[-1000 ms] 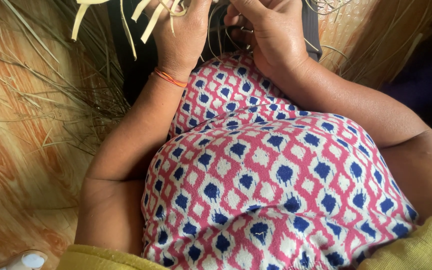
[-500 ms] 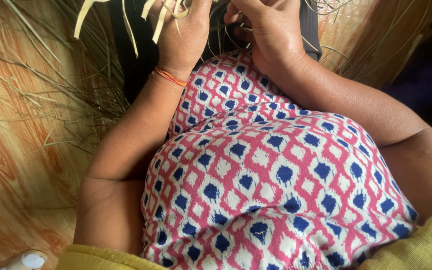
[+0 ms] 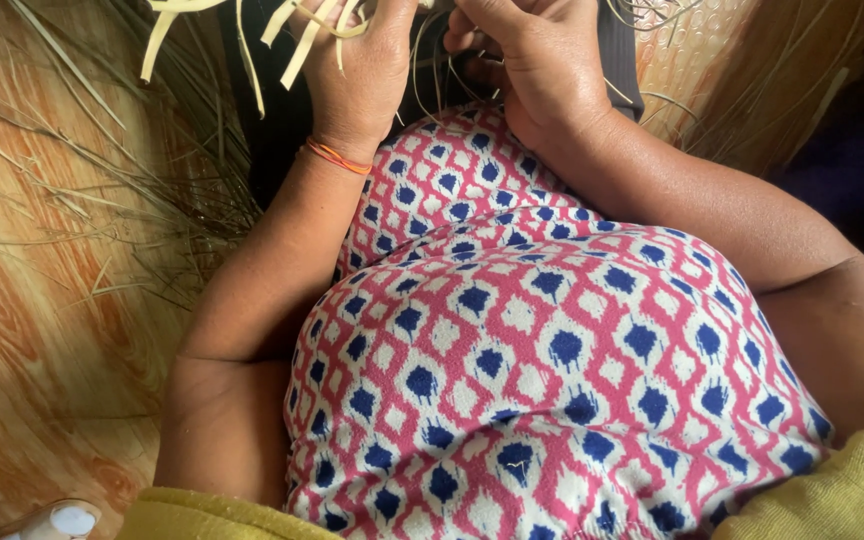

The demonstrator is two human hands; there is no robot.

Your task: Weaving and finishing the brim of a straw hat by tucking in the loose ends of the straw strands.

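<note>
- The left hand (image 3: pixel 357 75) is sitting at the top centre of the frame, its fingers curling closed around a bunch of pale yellow flat strips (image 3: pixel 297 35) that are fanning out toward the upper left.
- An orange thread bracelet (image 3: pixel 337 157) is circling the left wrist just below that hand.
- The right hand (image 3: pixel 537 65) is working just beside it at the top, right of centre, fingers bending inward and pinching thin dark strands (image 3: pixel 442 80) that are running between the two hands; how tightly it is gripping cannot be told.
- A pink, white and blue patterned garment (image 3: pixel 542 370) is filling the centre and lower frame.
- Loose dry grass stalks (image 3: pixel 82 170) are lying on the wood-grain floor (image 3: pixel 42 380) at left.
</note>
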